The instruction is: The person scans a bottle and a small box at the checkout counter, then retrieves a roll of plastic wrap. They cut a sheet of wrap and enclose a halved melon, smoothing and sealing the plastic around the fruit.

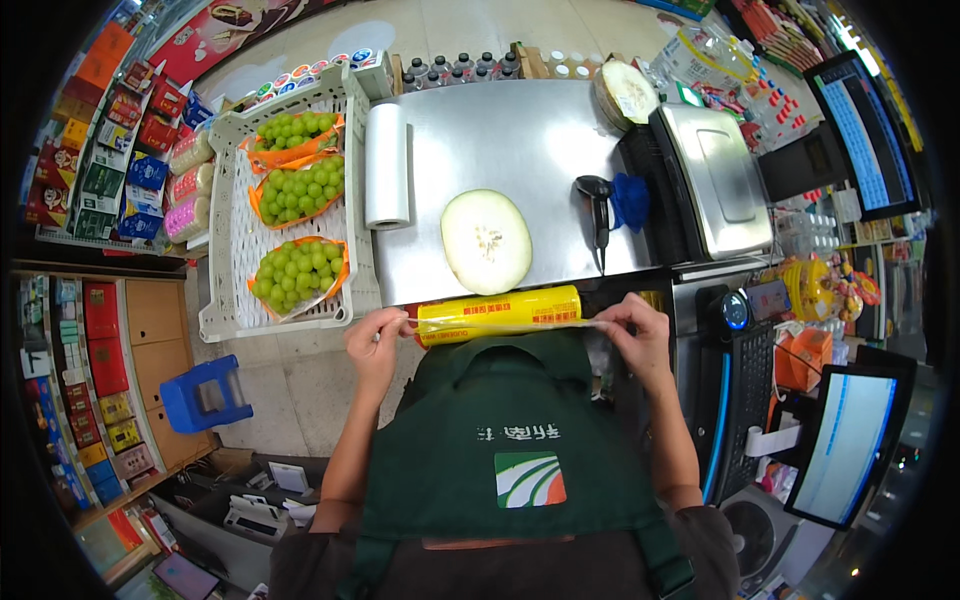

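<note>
My left hand (377,346) pinches one end of the free edge of a clear cling film sheet (510,329). At the other end, my right hand (639,335) grips the same edge, so the film stretches between both hands. Just behind it lies the yellow cling film roll (499,305), printed with red writing, along the counter's near edge and close to my green apron (517,405). A halved pale melon (487,241) rests cut face up on the metal counter (480,135), just beyond the roll.
Left on the counter are a white plastic bag roll (387,165) and a crate (362,225) of bagged green grapes (298,276). To the right stand a barcode scanner (598,210) and a weighing scale (712,180). Another cut melon (626,94) sits at the back right. A blue stool (204,394) stands on the floor.
</note>
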`<state>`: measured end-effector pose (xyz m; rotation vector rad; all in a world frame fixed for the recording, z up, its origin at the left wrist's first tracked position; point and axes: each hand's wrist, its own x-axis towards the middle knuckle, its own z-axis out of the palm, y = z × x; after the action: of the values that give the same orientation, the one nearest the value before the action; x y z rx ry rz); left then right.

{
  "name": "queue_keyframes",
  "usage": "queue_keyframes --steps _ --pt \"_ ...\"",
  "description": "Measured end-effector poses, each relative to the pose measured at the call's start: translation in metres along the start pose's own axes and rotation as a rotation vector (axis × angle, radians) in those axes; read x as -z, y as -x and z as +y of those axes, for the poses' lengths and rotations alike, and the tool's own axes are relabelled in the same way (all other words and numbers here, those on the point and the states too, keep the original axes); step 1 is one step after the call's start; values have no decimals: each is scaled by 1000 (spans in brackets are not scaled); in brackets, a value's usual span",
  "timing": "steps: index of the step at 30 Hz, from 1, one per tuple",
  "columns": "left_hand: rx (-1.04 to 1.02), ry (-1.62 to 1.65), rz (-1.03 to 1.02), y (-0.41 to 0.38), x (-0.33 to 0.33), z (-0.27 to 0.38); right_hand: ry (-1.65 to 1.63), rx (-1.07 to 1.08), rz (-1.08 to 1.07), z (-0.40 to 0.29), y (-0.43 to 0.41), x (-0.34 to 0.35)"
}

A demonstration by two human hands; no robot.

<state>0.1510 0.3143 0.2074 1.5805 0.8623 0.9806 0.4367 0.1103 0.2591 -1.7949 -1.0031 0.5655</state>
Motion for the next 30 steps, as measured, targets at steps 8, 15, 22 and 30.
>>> queue_keyframes --steps 8,15,22,30 --pt "18 85 113 -28 -6 -3 45 62 20 -13 -40 -7" --pt "-30 73 122 -55 -15 1 18 17 54 -19 -63 -2" --pt "-232 11 82 -44 -8 27 32 -66 17 -39 -58 15" --pt "-306 34 88 -27 4 51 -137 -61 5 -59 -30 29"
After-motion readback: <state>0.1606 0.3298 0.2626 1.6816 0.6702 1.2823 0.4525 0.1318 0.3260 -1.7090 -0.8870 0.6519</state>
